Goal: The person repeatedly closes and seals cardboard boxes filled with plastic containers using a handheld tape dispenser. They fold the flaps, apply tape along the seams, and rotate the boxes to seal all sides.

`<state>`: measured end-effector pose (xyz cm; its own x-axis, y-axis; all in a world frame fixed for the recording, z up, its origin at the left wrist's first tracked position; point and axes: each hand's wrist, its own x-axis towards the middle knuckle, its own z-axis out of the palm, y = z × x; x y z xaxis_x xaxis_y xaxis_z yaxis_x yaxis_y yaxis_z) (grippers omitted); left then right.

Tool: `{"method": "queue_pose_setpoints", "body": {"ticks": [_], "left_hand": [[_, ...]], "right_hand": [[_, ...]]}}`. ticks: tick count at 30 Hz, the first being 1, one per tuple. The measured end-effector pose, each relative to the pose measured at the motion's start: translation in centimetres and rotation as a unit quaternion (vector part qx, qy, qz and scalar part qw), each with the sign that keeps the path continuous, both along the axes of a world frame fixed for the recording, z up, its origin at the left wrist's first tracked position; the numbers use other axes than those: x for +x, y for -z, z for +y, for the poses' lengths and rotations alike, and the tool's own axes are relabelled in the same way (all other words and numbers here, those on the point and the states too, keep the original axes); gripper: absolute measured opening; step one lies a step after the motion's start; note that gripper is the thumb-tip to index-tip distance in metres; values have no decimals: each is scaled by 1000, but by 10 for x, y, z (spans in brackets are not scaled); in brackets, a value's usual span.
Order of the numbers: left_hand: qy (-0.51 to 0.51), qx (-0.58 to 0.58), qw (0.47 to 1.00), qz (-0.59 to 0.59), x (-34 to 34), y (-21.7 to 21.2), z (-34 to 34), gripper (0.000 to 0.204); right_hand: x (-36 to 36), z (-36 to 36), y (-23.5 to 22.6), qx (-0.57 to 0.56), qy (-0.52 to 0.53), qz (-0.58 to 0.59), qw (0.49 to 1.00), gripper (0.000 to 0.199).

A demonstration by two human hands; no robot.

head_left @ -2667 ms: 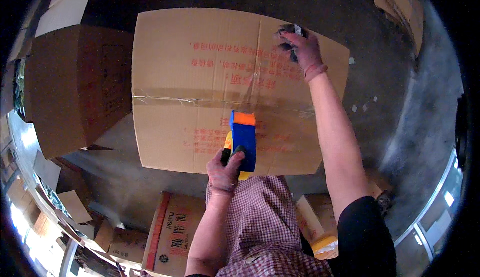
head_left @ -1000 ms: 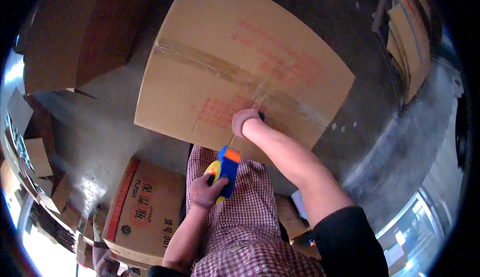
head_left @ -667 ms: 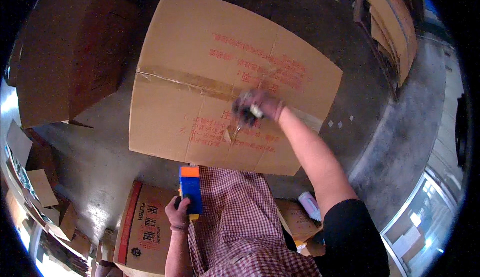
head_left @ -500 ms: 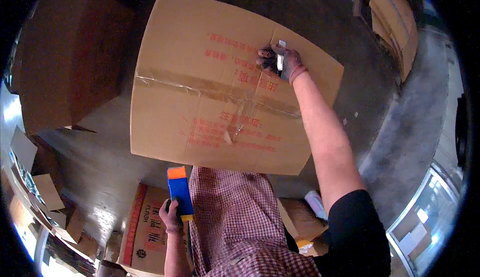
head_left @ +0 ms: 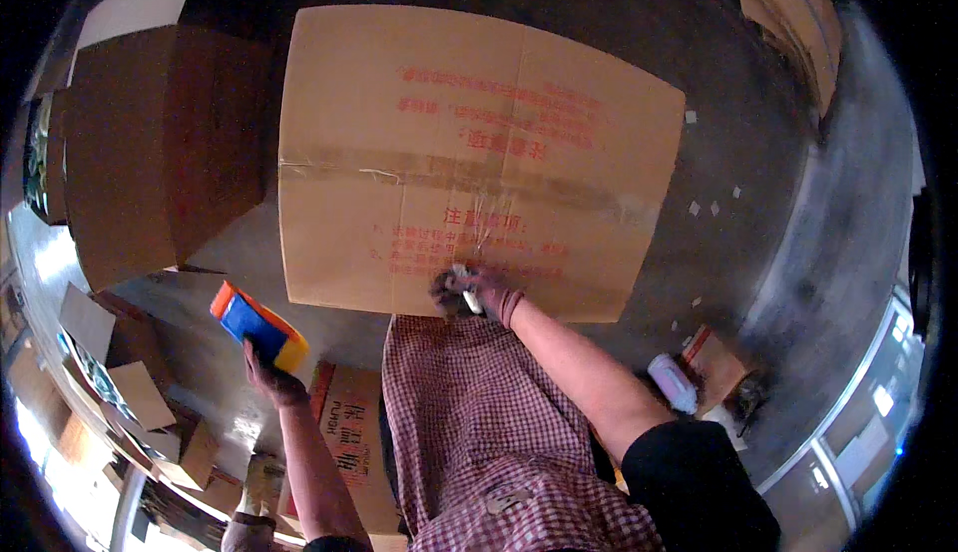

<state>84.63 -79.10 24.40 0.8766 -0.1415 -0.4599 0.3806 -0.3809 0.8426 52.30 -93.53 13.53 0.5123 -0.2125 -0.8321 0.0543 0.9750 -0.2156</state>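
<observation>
A large cardboard box with red print lies in front of me, and a strip of tape crosses its seam. My right hand, in a dark glove, is at the near edge of this box. Its fingers are closed around a small white object, mostly covered, whose kind I cannot make out. Off to the left of the box, my left hand, also gloved, grips a flat blue block with orange and yellow ends. That block is tilted and apart from the box.
A big brown carton stands at the left. Opened cartons lie at the lower left. A printed carton is beside my checked apron. At the right, a pale purple bottle-like object lies near cardboard; paper scraps dot the floor.
My right hand has come from the far right part of the box to its near edge, keeping the white object. My left hand has swung outward to the left, tilting the blue block.
</observation>
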Motion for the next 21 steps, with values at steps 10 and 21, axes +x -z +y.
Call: {"method": "queue_pose_setpoints", "body": {"ticks": [10,21], "left_hand": [[53,58,997,12,73,95,-186,40],[306,-8,918,253,43,144,-248,45]], "right_hand": [[-271,-77,-31,-308,233,565,729,40],[-329,-99,-9,-300,125,726,606,37]]}}
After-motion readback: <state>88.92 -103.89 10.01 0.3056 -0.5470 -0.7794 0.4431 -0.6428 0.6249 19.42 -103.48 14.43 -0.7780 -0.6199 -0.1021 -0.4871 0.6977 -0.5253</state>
